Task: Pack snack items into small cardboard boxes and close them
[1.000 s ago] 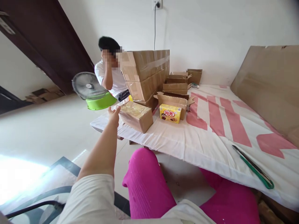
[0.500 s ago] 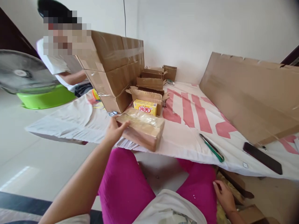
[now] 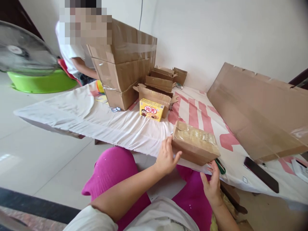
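A small taped cardboard box (image 3: 196,152) rests near the front edge of the cloth-covered table. Against its left end lie the fingers of my left hand (image 3: 166,157), stretched out with the thumb spread away. My right hand (image 3: 213,183) is open at the box's lower right corner, fingertips at or just touching it and thumb apart. A green utility knife (image 3: 220,166) lies beside that corner, partly hidden by the box. Further left on the table stands a yellow printed carton (image 3: 151,110), apart from both hands.
Large cardboard boxes (image 3: 134,48) are stacked at the left, with a person (image 3: 72,54) behind them. Open cartons (image 3: 158,83) line up beside the stack. A big cardboard sheet (image 3: 260,112) leans at right, near a phone (image 3: 261,174). A fan (image 3: 24,48) stands far left.
The taped box has moved right along the table edge, away from the yellow carton, with my left hand at its end. My right hand has risen from beside my leg to the box's right corner.
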Available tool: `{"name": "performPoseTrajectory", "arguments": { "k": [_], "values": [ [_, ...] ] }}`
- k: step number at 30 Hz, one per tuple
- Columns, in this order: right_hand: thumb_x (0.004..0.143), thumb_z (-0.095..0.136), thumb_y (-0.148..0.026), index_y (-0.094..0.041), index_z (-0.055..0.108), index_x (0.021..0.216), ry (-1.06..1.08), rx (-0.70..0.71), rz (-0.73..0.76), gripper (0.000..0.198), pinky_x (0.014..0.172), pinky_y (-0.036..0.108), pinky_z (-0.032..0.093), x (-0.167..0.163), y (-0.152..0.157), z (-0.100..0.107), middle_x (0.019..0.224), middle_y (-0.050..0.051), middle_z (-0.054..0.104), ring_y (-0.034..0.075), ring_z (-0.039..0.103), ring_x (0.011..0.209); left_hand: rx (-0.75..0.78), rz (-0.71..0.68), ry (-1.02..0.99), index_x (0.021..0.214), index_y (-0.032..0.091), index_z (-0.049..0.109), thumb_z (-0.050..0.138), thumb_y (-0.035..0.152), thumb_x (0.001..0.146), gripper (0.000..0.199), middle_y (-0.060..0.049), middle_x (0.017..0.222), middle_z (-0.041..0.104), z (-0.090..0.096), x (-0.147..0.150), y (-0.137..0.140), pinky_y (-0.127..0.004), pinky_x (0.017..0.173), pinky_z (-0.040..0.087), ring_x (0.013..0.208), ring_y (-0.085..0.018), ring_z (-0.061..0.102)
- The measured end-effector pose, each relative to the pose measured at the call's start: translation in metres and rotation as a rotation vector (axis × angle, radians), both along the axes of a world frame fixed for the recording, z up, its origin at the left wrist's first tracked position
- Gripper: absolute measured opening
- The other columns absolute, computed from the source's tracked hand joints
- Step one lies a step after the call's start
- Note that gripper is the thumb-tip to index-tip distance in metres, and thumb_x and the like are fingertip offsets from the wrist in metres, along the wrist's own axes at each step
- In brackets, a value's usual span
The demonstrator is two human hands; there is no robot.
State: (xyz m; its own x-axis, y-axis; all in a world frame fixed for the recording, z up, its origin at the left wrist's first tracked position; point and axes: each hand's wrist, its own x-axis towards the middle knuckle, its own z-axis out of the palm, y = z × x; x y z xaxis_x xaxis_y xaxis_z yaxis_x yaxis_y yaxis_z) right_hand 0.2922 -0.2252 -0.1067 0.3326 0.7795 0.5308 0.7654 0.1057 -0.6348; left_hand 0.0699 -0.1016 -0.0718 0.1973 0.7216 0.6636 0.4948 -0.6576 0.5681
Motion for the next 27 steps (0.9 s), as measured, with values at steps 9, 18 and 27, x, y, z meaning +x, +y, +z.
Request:
{"name": "performPoseTrajectory", "arguments": {
  "k": [9, 18, 27],
  "values": [
    [0.082, 0.062, -0.047, -0.016, 0.03, 0.143, 0.136, -0.002, -0.052, 0.076, 0.092, 0.05, 0.046, 0.01, 0.014, -0.009, 0.122, 0.02, 0.052, 0.028, 0.055, 0.106, 0.04, -0.271, 0.002, 0.151, 0.011, -0.002, 0.055, 0.02, 0.08, 0.092, -0.028, 0.149, 0.027, -0.024, -0.005, -0.013, -0.056, 0.108, 0.039, 0.142, -0.037, 0.028],
    [0.083, 0.062, -0.045, -0.017, 0.03, 0.142, 0.137, -0.005, -0.098, 0.073, 0.093, 0.05, 0.046, 0.002, 0.016, -0.007, 0.125, 0.02, 0.052, 0.028, 0.055, 0.11, -0.017, -0.3, -0.217, 0.138, 0.018, 0.031, 0.05, 0.022, 0.088, 0.054, -0.02, 0.133, 0.046, -0.012, -0.011, -0.004, -0.047, 0.098, 0.048, 0.125, -0.029, 0.048],
    [0.083, 0.061, -0.043, -0.017, 0.031, 0.141, 0.144, -0.036, -0.056, 0.07, 0.093, 0.048, 0.047, 0.01, 0.012, -0.007, 0.127, 0.019, 0.053, 0.026, 0.057, 0.11, -0.296, -0.16, -0.442, 0.094, 0.018, 0.058, 0.058, 0.018, 0.079, 0.015, -0.002, 0.087, 0.056, -0.002, -0.006, 0.06, -0.024, 0.06, 0.048, 0.062, -0.009, 0.055]
  ]
}}
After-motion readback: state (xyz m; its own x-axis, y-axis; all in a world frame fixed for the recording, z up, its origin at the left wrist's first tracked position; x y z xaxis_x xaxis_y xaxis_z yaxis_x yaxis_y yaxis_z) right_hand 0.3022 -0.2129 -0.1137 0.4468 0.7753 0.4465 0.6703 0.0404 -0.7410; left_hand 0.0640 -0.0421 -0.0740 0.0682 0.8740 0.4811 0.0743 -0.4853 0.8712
